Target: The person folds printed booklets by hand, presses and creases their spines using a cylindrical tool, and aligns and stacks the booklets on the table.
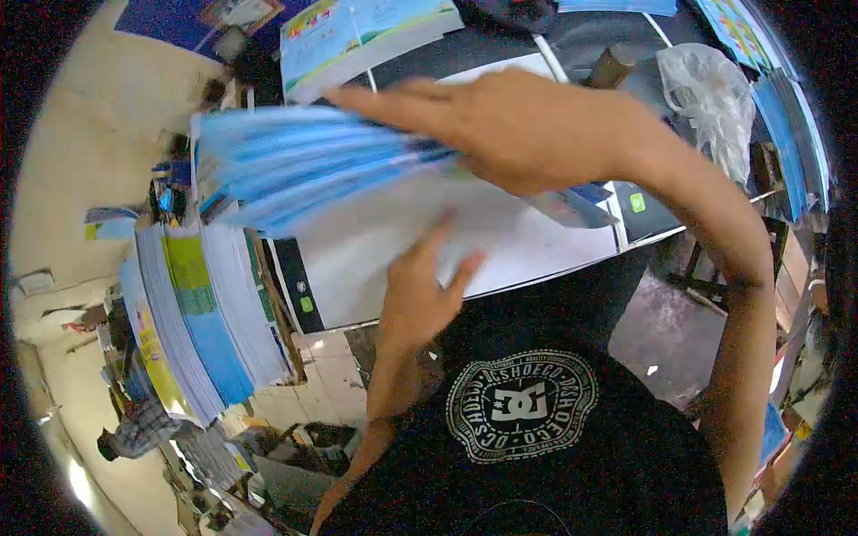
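A fanned bunch of blue booklets (304, 165), smeared by motion, stands out to the left over the table. My right hand (536, 134) reaches across from the right and grips the bunch, its fingers stretched along the far side. The thumb is hidden beneath the palm. Below the bunch, my left hand (420, 290) is open, thumb and fingers apart and slightly blurred, over a large white sheet (357, 277). Nothing shows in it. Under my right wrist, a flat grey-blue end (581, 210) sticks out; I cannot tell whether it belongs to the bunch.
Light-blue printed sheets (366, 40) lie at the back. A clear plastic bag (710, 98) and a brown roll (611, 67) are at the back right, with blue stacks (782, 143) beyond. Tall paper stacks (192, 313) stand left. A person (143, 429) is farther off, lower left.
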{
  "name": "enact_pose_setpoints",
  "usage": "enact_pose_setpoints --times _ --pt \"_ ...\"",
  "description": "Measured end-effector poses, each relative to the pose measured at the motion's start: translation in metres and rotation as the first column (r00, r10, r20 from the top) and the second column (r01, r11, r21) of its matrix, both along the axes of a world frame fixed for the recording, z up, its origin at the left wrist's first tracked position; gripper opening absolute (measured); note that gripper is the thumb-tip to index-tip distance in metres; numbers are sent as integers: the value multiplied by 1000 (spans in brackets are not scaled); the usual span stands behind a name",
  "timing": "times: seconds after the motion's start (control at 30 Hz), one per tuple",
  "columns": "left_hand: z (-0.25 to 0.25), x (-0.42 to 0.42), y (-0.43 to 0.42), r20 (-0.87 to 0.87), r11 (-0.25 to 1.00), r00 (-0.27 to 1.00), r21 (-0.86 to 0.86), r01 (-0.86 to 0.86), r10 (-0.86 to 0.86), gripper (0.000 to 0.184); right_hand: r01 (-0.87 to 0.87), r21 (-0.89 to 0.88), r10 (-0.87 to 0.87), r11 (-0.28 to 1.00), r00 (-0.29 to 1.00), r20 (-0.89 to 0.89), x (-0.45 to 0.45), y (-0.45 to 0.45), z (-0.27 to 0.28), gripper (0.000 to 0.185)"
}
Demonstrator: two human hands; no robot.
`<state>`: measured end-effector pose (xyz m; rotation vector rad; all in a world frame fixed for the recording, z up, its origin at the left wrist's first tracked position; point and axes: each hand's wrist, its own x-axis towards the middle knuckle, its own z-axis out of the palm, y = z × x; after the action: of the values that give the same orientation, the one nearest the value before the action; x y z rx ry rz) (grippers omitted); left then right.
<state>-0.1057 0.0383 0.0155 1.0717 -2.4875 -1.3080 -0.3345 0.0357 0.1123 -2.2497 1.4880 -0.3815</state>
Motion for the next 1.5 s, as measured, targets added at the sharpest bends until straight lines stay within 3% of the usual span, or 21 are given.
enact_pose_setpoints --times 0.03,0.07,0.1,0.13,0.2,0.27,0.3,0.37,0.4,0.53,0.63,0.7,0.77,0.8,0.9,1.0,1.1,1.13,1.27,1.4,1.5 --pt "16 3 2 238 985 956 63 163 -173 75 11 61 -4 998 994 -106 -3 -1 -23 99" --pt "40 6 8 118 973 967 75 217 -225 76 30 121 -5 992 978 -208 -8 -5 -52 102" --pt "63 8 10 3 959 963 87 269 -271 79 24 28 -17 999 975 -223 -14 -2 -68 104" --pt "80 14 2 -120 950 950 -157 269 -289 90 7 -59 -20 998 973 -229 -16 3 -76 106" --pt "89 5 -1 -454 937 878 -348 -17 -153 111 16 -23 -21 1000 974 -224 -16 3 -79 109" --pt "87 -27 -25 -363 789 914 -609 -87 -179 123 10 -95 -30 995 976 -214 -16 5 -88 115" --pt "86 -38 -45 -5 535 964 -832 143 -266 125 21 -94 -40 995 979 -202 -17 4 -88 115" --pt "38 -49 -72 150 518 951 -811 274 -269 114 65 -77 -78 995 981 -177 -17 8 -90 115" --pt "24 -55 -79 228 508 934 -790 343 -275 108 192 -259 -237 947 959 -155 -14 11 -105 96" --pt "39 -58 -89 422 631 860 -592 501 -286 77 296 -140 -313 945 941 -124 -22 19 -98 57" --pt "46 -56 -78 390 643 885 -616 456 -255 62 294 -323 -345 900 932 -112 -12 39 -82 56" --pt "61 -53 -54 304 641 921 -662 388 -243 54 257 -298 -314 919 936 -161 -14 53 -77 68" --pt "43 -55 -49 335 688 914 -609 396 -229 67 221 -291 -274 931 949 -155 -21 57 -89 78" --pt "30 -54 -50 329 678 914 -618 399 -238 69 267 -197 -302 943 937 -178 -18 58 -88 93" --pt "22 -57 -58 357 686 892 -576 445 -278 90 301 -520 -338 800 941 23 -12 67 -80 98" --pt "18 -48 -63 415 689 859 -528 496 -300 111 336 -634 -303 697 939 164 -13 71 -52 98" --pt "18 -49 -57 327 656 899 -616 437 -291 116 349 -404 -383 846 924 -5 -12 67 -95 97" --pt "18 -48 -58 337 677 896 -591 440 -288 118 360 -432 -367 827 927 71 -11 73 -95 95" --pt "17 -48 -55 346 663 898 -610 435 -272 117 346 -351 -378 870 926 -25 -11 73 -111 95" --pt "15 -47 -58 339 630 888 -626 460 -311 120 411 -591 -439 694 892 105 -23 69 -63 90" --pt "14 -44 -59 367 635 883 -616 466 -291 121 370 -611 -451 700 892 23 -34 64 -70 93"
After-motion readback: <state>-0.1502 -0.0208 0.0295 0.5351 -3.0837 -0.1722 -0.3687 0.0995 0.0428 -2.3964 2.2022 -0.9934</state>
